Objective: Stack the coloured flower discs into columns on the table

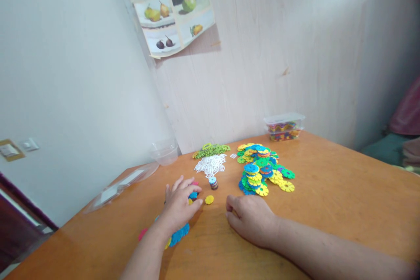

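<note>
My left hand is open, its fingers spread over a few coloured plastic pieces; a blue piece shows past the fingers. Below the wrist lie several notched blue discs, partly covered by my forearm. Just right of my left thumb is a single yellow disc. Behind it stands a small stack of round pieces with a light blue top. My right hand rests on the table, fingers curled in; whatever is inside, if anything, is hidden.
A large pile of notched discs lies beyond my right hand. White lattice pieces and green pieces are heaped at the back. A clear bowl, a plastic bag and a lidded box stand along the wooden table's edges.
</note>
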A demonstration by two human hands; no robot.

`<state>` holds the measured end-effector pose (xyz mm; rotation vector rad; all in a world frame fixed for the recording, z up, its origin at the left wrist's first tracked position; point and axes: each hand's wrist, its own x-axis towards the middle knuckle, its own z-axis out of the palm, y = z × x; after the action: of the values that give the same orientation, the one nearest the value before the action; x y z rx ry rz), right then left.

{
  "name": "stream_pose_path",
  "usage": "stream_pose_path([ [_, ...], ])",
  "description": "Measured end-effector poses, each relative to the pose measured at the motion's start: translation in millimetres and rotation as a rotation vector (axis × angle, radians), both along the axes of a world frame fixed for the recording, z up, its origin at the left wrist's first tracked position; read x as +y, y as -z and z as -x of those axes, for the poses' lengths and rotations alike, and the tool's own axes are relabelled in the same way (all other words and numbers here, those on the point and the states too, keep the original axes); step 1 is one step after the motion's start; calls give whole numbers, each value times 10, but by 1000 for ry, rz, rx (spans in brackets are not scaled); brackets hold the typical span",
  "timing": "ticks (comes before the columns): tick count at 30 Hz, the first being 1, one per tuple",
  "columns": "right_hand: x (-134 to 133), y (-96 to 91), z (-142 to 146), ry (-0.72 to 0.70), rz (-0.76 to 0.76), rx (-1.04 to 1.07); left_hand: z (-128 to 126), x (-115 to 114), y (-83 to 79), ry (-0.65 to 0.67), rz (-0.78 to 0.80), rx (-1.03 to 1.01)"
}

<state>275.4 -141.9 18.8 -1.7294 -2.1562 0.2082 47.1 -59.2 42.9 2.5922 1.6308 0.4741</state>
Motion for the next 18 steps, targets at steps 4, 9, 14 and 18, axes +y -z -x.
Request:
stream_pose_path([
  [4, 11, 26, -5, -5, -6, 3, 176, 12, -29, -48, 56, 17],
  [9, 28, 63, -9, -11, -5, 9, 208, 30, 26, -60, 69, 32],
  [14, 20, 39, -3, -4, 4, 11, 149, 26, 63, -51, 54, 26],
  [18, 16, 16, 2, -1, 18, 15, 197, 42, 11, -45, 59, -22],
])
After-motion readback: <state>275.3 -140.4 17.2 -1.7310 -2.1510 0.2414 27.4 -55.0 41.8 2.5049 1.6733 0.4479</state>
